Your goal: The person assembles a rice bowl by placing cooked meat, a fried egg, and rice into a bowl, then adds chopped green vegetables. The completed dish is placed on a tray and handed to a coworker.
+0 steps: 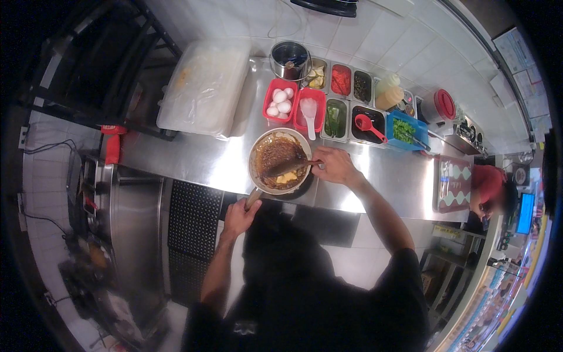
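Brown, thick food [272, 150] lay in a round pan [252, 165], which was near the front edge of the worktop [393, 176], and yellow pieces [288, 176] rested on this food. The person's left hand [238, 217] had its fingers closed around the pan's handle [254, 196], which pointed out past the front edge. The right hand [335, 165] grasped a dark brown spatula [280, 168], whose blade was in the food. Toward the back edge stood a red container [265, 111] with white eggs [280, 102], and just beside it a second one with a white scoop [309, 114]. Farther right, a blue container [394, 136] held chopped greens [404, 128]. Beyond the worktop's right end was another person [488, 185].
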